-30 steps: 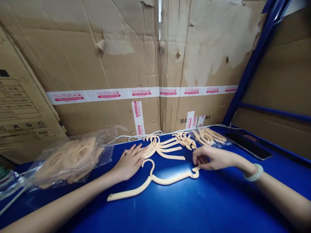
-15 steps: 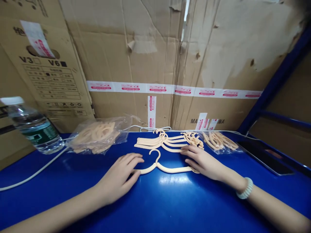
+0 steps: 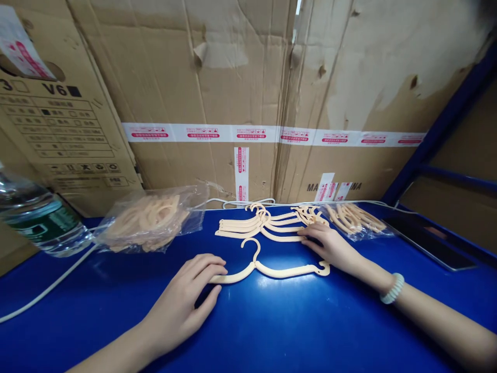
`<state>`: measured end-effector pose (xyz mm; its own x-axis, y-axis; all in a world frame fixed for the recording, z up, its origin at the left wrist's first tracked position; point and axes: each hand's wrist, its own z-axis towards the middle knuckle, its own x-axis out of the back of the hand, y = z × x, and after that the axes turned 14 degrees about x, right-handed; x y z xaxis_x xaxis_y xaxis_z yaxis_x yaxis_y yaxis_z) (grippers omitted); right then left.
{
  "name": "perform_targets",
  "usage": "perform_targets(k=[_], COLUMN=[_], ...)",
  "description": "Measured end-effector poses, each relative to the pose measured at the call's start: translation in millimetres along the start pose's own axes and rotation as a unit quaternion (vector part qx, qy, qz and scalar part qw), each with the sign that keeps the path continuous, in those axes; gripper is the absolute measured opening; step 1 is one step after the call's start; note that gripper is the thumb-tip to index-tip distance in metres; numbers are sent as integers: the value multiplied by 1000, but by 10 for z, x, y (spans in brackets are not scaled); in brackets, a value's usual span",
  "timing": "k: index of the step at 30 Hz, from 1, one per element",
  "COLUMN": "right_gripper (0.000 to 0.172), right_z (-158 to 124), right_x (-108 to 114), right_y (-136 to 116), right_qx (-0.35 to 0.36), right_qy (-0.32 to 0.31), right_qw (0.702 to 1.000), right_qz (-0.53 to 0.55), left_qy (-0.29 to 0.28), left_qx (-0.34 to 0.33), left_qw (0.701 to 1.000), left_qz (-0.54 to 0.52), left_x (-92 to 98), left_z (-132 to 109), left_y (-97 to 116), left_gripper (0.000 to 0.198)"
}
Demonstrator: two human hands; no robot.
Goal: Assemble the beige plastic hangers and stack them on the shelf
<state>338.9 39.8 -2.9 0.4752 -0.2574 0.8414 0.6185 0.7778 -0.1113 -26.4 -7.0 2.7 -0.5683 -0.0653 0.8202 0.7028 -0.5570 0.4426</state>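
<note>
A cream plastic clothes hanger point(image 3: 287, 272) lies flat on the blue tabletop point(image 3: 272, 331), its hook pointing away from me. My left hand point(image 3: 194, 292) is at its left end, with the arm of the hanger passing between thumb and fingers; that end is hidden. Behind it, several matching hangers point(image 3: 240, 225) lie overlapped in a row. My right hand point(image 3: 330, 246) is over the right end of the nearest one in that row, fingers slightly apart and fingertips at it. Its palm side is hidden.
A clear bag of cream hanger parts point(image 3: 155, 223) lies at left, beside a water bottle point(image 3: 42, 223). Behind the right hand are more cream parts point(image 3: 353, 217) in plastic and a dark phone-like slab point(image 3: 430, 242). A white cable point(image 3: 46, 287) crosses left; cardboard point(image 3: 209, 93) stands behind.
My right hand has moved off the front hanger's right end, now uncovered, towards the row behind. My left hand stays at the other end. The view has shifted slightly.
</note>
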Motion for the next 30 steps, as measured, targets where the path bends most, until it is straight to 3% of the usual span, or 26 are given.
perform_targets(k=[8, 13, 16, 19, 22, 27, 30], right_gripper=[15, 21, 26, 33, 38, 33, 31], right_z=[-1, -47, -59, -38, -4, 35, 71], right_x=[7, 68, 94, 129, 176, 246, 257], right_y=[-19, -19, -29, -66, -119, -278, -448], right_qx=[-32, -94, -152, -209, -241, -231, -211], right_qy=[10, 27, 47, 95, 141, 177, 158], right_qw=[998, 990, 964, 920, 886, 865, 865], right_qz=[47, 107, 212, 317, 370, 409, 426], left_qy=[-4, 8, 27, 51, 75, 120, 134], left_qx=[2, -2, 3, 5, 26, 112, 114], left_qw=[1000, 1000, 999, 998, 997, 986, 984], left_qz=[-22, -22, -26, -30, -23, -18, -16], left_x=[7, 23, 31, 34, 41, 63, 67], left_z=[8, -3, -8, -11, -1, 31, 25], left_y=[11, -12, -13, -3, 20, 96, 125], left_gripper=[19, 23, 24, 24, 27, 40, 48])
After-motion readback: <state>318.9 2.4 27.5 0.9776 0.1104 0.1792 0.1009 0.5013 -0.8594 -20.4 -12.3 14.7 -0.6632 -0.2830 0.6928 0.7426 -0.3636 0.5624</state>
